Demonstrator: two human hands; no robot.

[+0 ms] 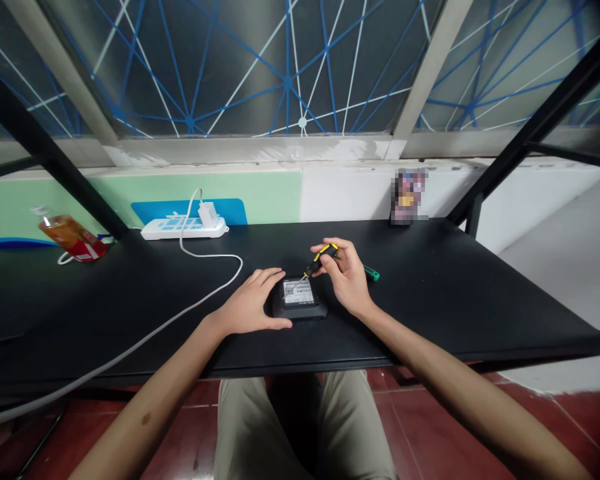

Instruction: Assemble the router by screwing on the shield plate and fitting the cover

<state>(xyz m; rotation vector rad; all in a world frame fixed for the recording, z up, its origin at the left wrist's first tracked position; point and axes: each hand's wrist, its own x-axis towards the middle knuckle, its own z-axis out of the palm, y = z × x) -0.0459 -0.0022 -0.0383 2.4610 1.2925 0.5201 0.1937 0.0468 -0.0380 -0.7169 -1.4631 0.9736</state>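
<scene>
A flat black device (322,309) with a white printed label lies on the black table near its front edge. My left hand (247,303) grips its left side, fingers at the far edge and thumb along the near edge. My right hand (347,277) is closed around the black-and-yellow handle of a screwdriver (325,256). The thin shaft slants down to the left across the label, its tip near the device's left side; whether it touches a screw is too small to tell. Partly behind my right hand lies a green-handled tool (373,273).
A white power strip (165,230) holds a plugged-in charger (208,214). Its white cable (200,300) runs across the table's left side. A bottle of orange-brown liquid (73,237) stands far left, and a blurred-out object (407,197) leans at the back wall.
</scene>
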